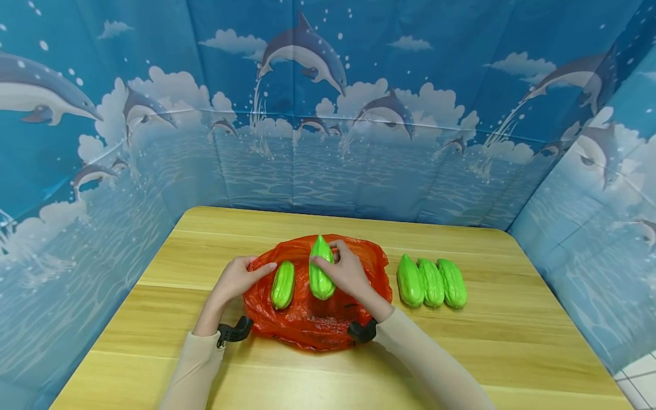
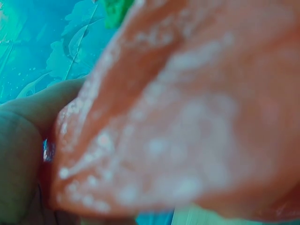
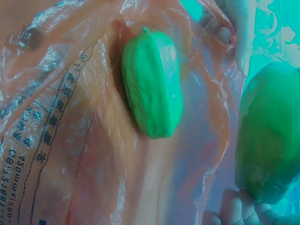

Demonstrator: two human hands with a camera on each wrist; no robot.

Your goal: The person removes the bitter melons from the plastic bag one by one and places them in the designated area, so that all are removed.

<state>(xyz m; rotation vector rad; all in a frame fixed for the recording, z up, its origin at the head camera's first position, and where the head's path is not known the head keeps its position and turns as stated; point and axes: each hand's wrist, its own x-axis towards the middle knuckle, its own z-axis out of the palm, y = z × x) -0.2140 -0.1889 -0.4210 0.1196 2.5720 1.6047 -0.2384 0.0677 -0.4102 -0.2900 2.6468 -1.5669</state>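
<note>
A red plastic bag [image 1: 323, 336] lies spread wide on the table, with one green ridged gourd [image 1: 283, 286] resting in its left part. My left hand [image 1: 241, 279] grips the bag's left edge, thumb over the film near that gourd; in the left wrist view the film [image 2: 178, 140] fills most of the picture. Above the middle of the bag, my right hand [image 1: 351, 273] holds a second green gourd [image 1: 320, 279] upright, pointed end away from me. The right wrist view shows this held gourd [image 3: 269, 136] at the right, with fingertips at its lower end.
Three more green gourds [image 1: 432, 283] lie side by side on the wooden table [image 1: 512, 341], to the right of the bag. A blue curtain with dolphins [image 1: 307, 171] hangs behind the table and along its sides.
</note>
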